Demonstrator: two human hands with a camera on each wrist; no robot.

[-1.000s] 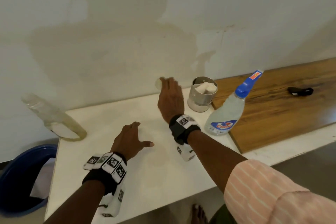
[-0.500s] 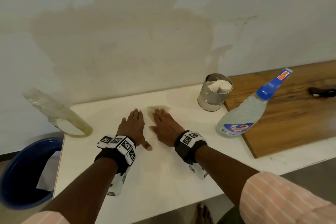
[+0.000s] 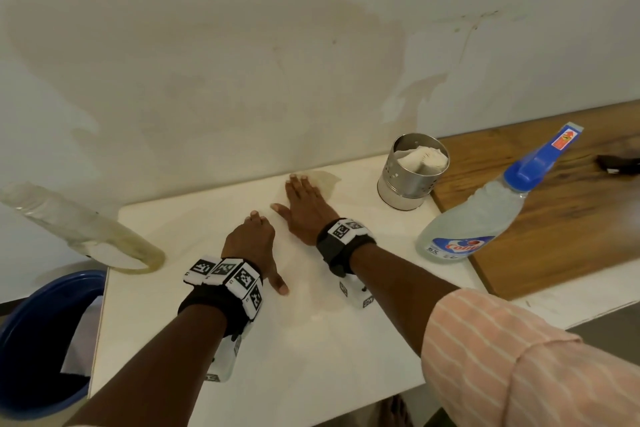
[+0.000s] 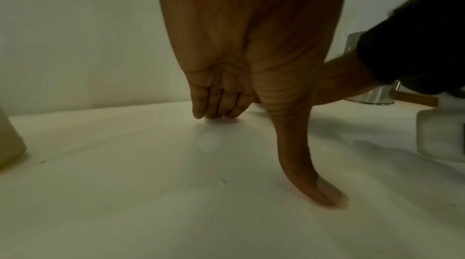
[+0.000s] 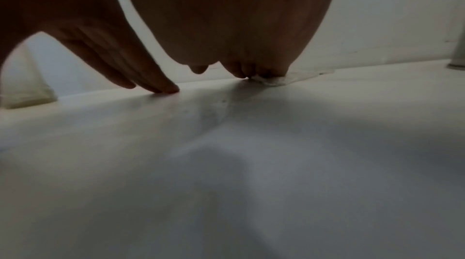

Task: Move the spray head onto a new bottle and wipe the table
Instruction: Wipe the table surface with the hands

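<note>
Head view | white table (image 3: 311,374), stained wall (image 3: 207,62) | right hand (image 3: 306,208) flat on cloth (image 3: 325,178) | left hand (image 3: 251,243) flat

The head view is evenly and softly lit, sharp in the middle, with straight lines bowing at the edges. Both wrist views are dim and grainy. The left hand (image 4: 251,64) and right hand (image 5: 234,20) are backlit and dark, casting soft shadows on the table (image 5: 276,164), which blurs nearest the lens.

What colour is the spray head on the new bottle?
Blue, with a red and white label near the nozzle: the spray head shows best in the head view.
</note>
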